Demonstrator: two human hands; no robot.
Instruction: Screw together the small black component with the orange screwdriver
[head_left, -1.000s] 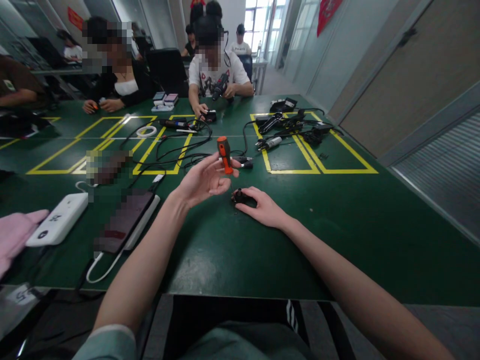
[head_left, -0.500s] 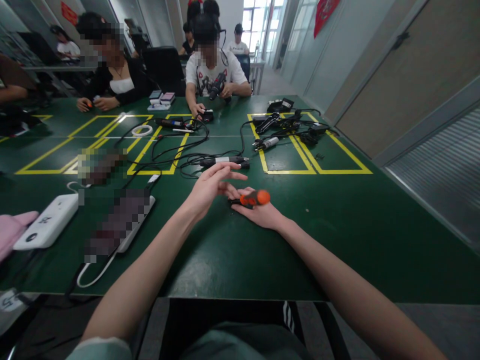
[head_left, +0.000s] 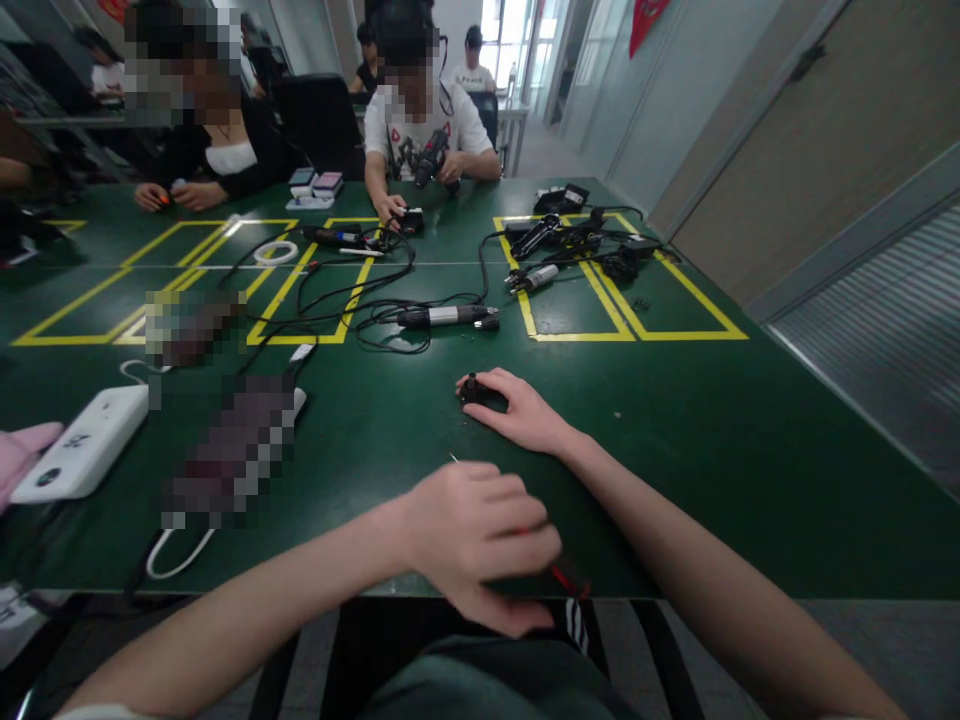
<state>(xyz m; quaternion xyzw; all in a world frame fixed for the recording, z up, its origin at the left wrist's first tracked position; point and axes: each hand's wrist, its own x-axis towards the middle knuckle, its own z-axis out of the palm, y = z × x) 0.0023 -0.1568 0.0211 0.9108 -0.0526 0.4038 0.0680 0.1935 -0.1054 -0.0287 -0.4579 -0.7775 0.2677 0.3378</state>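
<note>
My left hand point(head_left: 484, 540) is near the front edge of the table, its fingers curled over a screwdriver point(head_left: 571, 577). The screwdriver's red and black handle end sticks out on the right, and a thin tip shows beyond the knuckles; the middle is hidden under the hand. Farther forward, my right hand point(head_left: 521, 408) rests on the green table point(head_left: 360, 420), its thumb and fingers closed round a small black part point(head_left: 472, 388). A short black cylinder stands up from that part. Its kind I cannot make out.
Ahead lies a black and grey pen-shaped tool point(head_left: 442, 316) with cables. Tangled black cables and tools point(head_left: 592, 245) fill the yellow-taped area at right. A white power bank point(head_left: 86, 440) and a blurred-out device point(head_left: 240, 440) lie left. A co-worker point(head_left: 427, 130) sits opposite.
My left hand has moved back toward the table's front edge, bringing the screwdriver away from the black part. My right hand stays in place, keeping hold of the part.
</note>
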